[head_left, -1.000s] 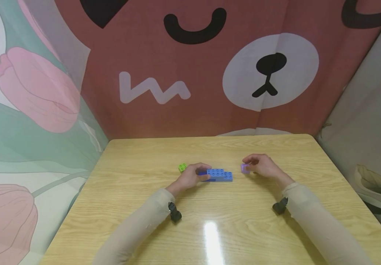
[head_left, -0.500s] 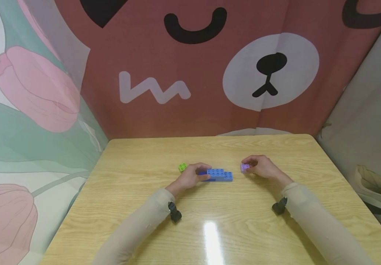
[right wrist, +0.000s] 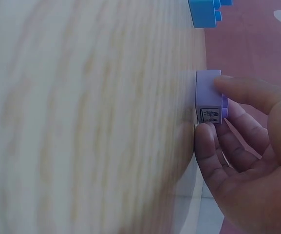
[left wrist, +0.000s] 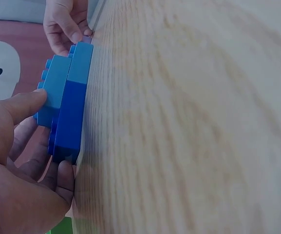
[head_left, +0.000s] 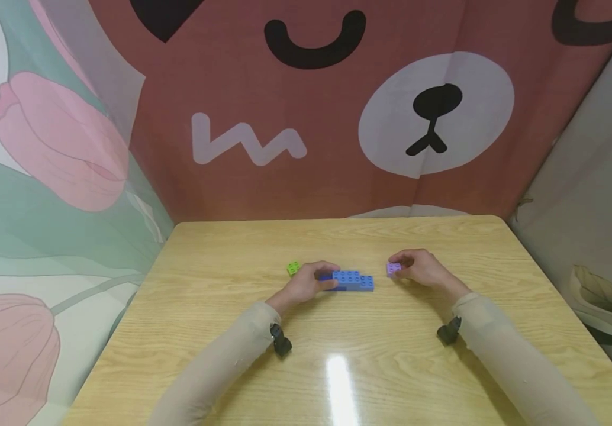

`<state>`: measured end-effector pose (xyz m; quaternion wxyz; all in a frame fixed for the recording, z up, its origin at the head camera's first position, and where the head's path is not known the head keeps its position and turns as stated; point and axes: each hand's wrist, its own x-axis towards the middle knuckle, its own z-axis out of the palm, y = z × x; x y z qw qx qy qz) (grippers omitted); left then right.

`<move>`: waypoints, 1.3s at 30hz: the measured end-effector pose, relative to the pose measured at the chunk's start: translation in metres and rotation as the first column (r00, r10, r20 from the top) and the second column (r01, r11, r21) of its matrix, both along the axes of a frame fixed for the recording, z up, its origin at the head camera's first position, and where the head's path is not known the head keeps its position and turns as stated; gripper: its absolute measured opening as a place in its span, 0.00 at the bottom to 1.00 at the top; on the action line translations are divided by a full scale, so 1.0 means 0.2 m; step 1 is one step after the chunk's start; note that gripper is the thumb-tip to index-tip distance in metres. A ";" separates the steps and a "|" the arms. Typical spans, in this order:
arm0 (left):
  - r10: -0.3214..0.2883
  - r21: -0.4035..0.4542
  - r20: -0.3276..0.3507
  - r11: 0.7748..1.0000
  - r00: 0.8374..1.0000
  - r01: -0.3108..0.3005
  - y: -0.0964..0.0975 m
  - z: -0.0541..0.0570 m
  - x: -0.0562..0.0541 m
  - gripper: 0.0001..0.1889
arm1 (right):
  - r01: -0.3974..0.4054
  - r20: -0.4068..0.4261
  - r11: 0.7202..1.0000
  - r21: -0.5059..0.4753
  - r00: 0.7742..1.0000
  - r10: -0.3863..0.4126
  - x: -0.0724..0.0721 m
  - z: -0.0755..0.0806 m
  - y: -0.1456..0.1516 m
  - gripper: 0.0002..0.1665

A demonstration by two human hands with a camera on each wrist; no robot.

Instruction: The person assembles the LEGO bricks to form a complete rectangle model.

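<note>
A wood-grain table (head_left: 391, 355) with rounded far corners carries a lime-green studded toy brick (head_left: 292, 268) at left, a stepped stack of blue toy bricks (head_left: 347, 280) mid-table and a purple toy brick (head_left: 392, 270) farther right.

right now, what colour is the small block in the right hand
The block is light purple, clearest in the right wrist view.
</note>
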<state>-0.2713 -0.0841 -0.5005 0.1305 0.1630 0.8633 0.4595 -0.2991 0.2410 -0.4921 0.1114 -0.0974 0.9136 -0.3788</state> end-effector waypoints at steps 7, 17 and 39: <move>0.000 -0.008 0.002 1.000 1.000 0.000 0.00 0.00 0.00 0.18 | -0.005 0.017 1.000 0.005 1.000 0.005 0.00 0.00 0.01 0.22; -0.001 -0.006 0.000 1.000 1.000 0.001 0.00 0.00 0.00 0.18 | -0.001 0.029 1.000 -0.013 1.000 0.002 0.00 0.00 0.00 0.21; 0.002 -0.008 0.001 1.000 1.000 -0.002 0.00 0.01 0.00 0.18 | -0.040 -0.037 0.999 -0.024 0.999 0.039 0.04 0.08 -0.03 0.21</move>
